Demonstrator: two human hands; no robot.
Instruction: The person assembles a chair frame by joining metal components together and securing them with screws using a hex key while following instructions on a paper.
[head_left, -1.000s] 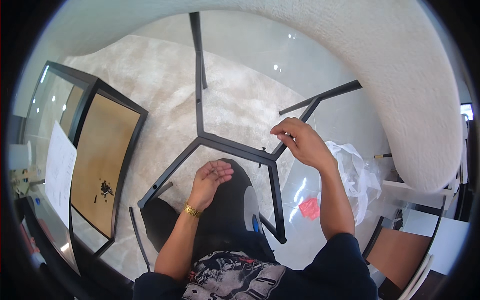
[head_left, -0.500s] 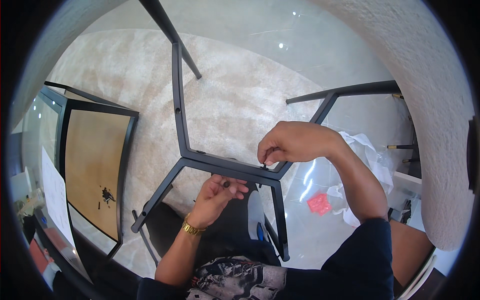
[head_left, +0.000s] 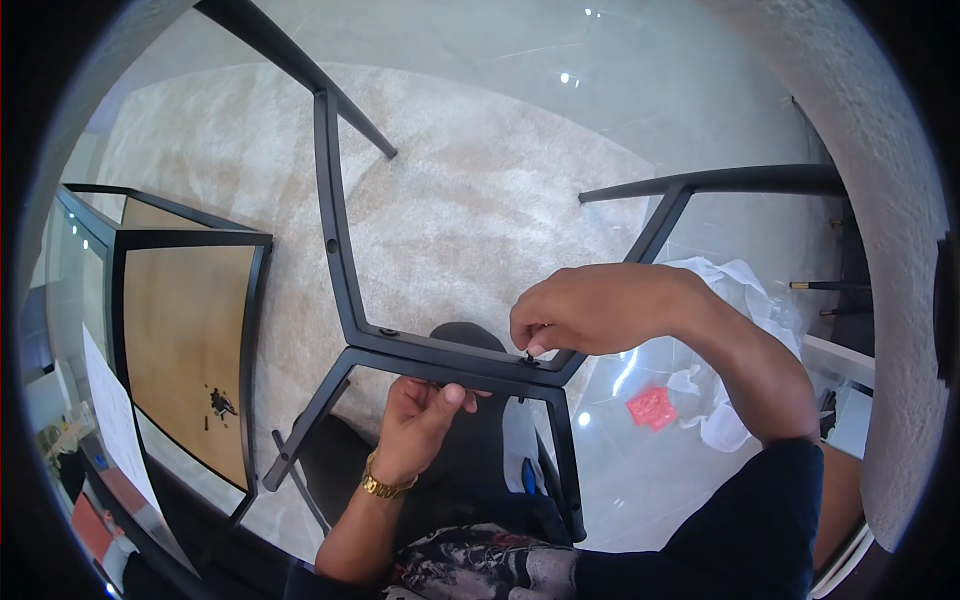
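Observation:
Two black metal frame pieces [head_left: 460,365] with bent ends meet side by side in front of me, their middle bars pressed together. At the right end of the joint, the fingertips of my right hand [head_left: 590,305] pinch a small dark bolt [head_left: 528,357] that stands at the bar's upper face. My left hand [head_left: 415,425], with a gold watch [head_left: 388,482] on its wrist, is curled against the near bar's underside, thumb toward the metal. The bar and thumb hide whatever lies between its fingers. Another dark fitting [head_left: 388,331] sits at the joint's left end.
To the left stands a black-framed table [head_left: 262,300] with a brown top, where a pile of small dark hardware [head_left: 222,404] lies beside a white paper sheet [head_left: 115,410]. White wrapping [head_left: 720,290] and a red packet [head_left: 651,408] lie on the floor at right. A pale rug [head_left: 470,180] spreads beyond the frame.
My left hand has turned and closed up against the bar; the small dark round piece seen in its fingers is now hidden. My right hand keeps its pinch. The view has shifted slightly.

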